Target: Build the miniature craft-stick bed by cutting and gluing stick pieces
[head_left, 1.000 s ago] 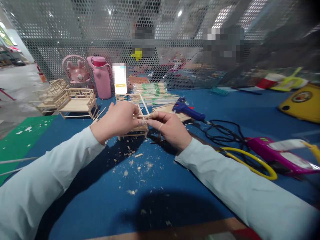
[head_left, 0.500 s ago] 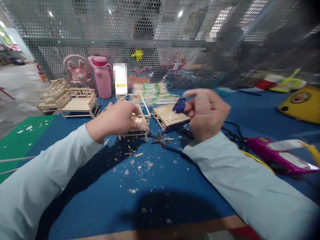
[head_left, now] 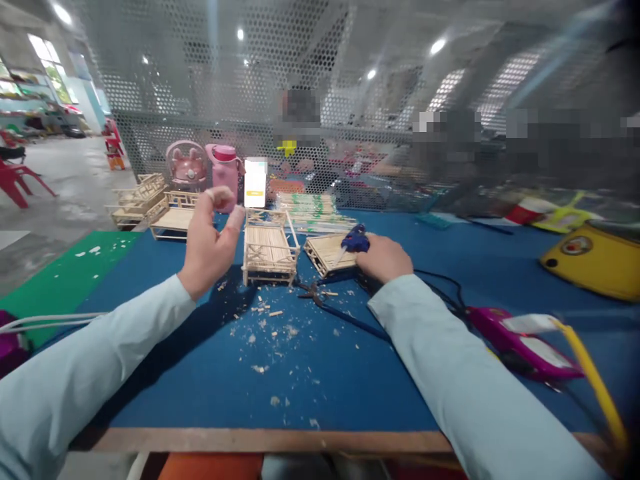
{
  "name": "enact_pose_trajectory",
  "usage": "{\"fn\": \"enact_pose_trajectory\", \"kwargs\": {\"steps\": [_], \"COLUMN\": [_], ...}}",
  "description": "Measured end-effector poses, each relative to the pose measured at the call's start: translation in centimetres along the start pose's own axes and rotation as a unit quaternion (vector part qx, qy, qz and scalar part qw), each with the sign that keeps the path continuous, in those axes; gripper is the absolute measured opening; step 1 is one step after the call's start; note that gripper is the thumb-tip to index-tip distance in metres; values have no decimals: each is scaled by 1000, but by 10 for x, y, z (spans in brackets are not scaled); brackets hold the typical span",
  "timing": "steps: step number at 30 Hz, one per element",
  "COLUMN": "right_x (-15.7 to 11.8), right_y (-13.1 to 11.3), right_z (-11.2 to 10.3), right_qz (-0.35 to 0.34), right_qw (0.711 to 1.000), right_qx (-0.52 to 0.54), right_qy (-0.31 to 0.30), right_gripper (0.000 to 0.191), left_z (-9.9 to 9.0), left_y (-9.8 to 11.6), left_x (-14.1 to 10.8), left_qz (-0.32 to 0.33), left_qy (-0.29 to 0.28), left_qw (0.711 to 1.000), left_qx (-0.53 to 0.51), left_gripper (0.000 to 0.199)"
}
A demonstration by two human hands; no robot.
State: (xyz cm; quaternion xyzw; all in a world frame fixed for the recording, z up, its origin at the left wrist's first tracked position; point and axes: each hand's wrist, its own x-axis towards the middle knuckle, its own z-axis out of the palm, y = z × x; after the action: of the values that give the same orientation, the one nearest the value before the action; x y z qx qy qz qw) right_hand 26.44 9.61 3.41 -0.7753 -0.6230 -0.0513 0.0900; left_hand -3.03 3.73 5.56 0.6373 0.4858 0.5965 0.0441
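My left hand (head_left: 210, 240) is raised with fingers curved and apart, holding nothing. Just right of it, a miniature bench-like frame of thin wooden sticks (head_left: 270, 247) stands on the blue tabletop (head_left: 210, 380). My right hand (head_left: 386, 259) is closed at a small dark-blue object with a narrow pale tip (head_left: 356, 239), whose exact kind I cannot make out. That object is over a low slatted stick platform (head_left: 327, 253), its tip pointing down to the left. Blue-handled pliers (head_left: 315, 293) lie with jaws apart in front of the platform.
More stick furniture (head_left: 173, 217) stands at the left, near a pink bottle (head_left: 226, 177) and a lit phone (head_left: 255, 183). Bundled sticks (head_left: 313, 212) lie behind. At right are a purple device (head_left: 520, 343) with cables and a yellow pouch (head_left: 595, 260). Wood scraps litter the middle.
My left hand has let go of the stick frame and moved left and up. My right hand has lowered with the blue object toward the platform. The camera view has tilted up.
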Motion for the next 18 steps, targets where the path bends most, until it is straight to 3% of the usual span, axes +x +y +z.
{"fn": "enact_pose_trajectory", "kwargs": {"steps": [3, 6, 9, 13, 18], "right_x": [-5, -6, -4, -2, -6], "right_y": [-4, -4, -1, 5, 11], "right_z": [-1, 1, 4, 5, -8], "right_qz": [-4, -22, -23, -6, 48], "right_qw": [999, 999, 999, 992, 921], "right_qx": [15, 34, 43, 121, 343], "right_qy": [34, 34, 12, 35, 179], "right_gripper": [57, 61, 59, 59, 49], "left_z": [6, 12, 16, 16, 19], "left_y": [-22, -36, -40, -36, -39], "left_x": [-23, -38, -44, -48, -54], "left_qz": [-46, -115, -161, -155, -131], "left_qy": [-8, -51, -104, -184, -202], "left_qw": [998, 988, 971, 956, 962], "left_qx": [-36, -91, -141, -170, -132], "left_gripper": [26, 26, 29, 30, 37]}}
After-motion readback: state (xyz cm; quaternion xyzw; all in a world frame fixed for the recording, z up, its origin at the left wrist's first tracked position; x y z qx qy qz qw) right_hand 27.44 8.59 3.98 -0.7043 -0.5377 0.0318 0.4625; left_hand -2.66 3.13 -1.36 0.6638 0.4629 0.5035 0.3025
